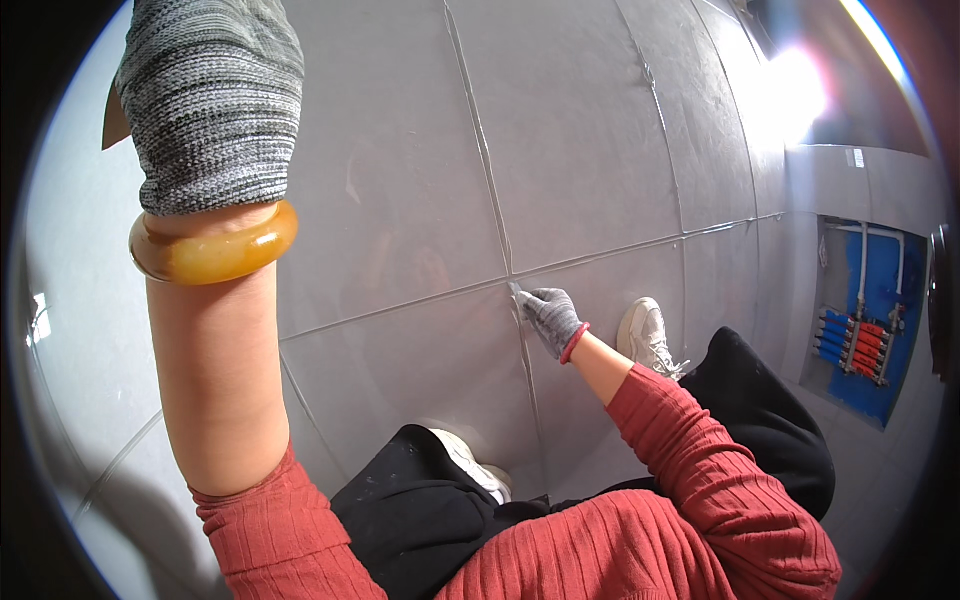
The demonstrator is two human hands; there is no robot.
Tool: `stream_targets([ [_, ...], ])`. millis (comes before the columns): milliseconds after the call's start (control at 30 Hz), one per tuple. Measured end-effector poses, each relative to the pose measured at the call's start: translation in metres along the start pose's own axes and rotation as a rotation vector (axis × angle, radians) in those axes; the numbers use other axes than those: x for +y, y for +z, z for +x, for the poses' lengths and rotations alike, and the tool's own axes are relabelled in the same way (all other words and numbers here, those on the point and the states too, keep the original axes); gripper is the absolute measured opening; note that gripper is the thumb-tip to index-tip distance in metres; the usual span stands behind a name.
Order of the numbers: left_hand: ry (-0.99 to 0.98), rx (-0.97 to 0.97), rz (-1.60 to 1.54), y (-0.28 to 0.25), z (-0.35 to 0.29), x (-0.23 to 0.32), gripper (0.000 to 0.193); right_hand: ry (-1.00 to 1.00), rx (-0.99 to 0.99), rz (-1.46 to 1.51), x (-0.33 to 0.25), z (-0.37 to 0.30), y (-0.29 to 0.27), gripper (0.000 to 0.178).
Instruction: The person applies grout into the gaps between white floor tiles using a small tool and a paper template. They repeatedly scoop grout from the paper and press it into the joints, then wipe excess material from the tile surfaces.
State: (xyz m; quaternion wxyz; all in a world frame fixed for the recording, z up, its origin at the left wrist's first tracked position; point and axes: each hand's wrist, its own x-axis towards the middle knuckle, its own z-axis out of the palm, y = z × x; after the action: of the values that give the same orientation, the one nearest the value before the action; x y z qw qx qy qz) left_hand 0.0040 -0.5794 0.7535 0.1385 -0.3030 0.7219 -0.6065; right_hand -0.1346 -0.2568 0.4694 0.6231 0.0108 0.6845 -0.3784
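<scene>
My right hand (552,320), in a grey knitted glove with a red cuff, is closed in a pinch near the floor. A small, pale, flat scraper-like piece (515,289) sticks out of its fingertips and touches the tile joint where two seams cross. Close to the camera at the upper left is my left hand (215,100), in a grey striped knitted glove. Its fingers run beyond the top edge, so their state is hidden. A brown flat edge (115,120) shows beside that glove; I cannot make out what it is. An amber bangle (215,250) circles my left wrist.
Large grey tiles (390,150) cover the floor, with raised filler lines (470,90) along their joints. My light shoes (645,335) stand on the tiles. At the right, a wall recess holds a pipe manifold (855,340) with red and blue parts. A bright light (795,95) glares at the upper right.
</scene>
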Motion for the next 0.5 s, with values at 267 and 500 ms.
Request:
stream_targets([
  [267,0.04,-0.053,-0.109,-0.002,0.008,-0.009,0.023,0.006,0.029,-0.106,0.0,0.006,-0.002,0.024],
  [500,-0.135,-0.553,-0.377,-0.017,0.019,-0.007,0.027,0.005,0.011,-0.214,0.02,0.024,-0.013,0.028],
])
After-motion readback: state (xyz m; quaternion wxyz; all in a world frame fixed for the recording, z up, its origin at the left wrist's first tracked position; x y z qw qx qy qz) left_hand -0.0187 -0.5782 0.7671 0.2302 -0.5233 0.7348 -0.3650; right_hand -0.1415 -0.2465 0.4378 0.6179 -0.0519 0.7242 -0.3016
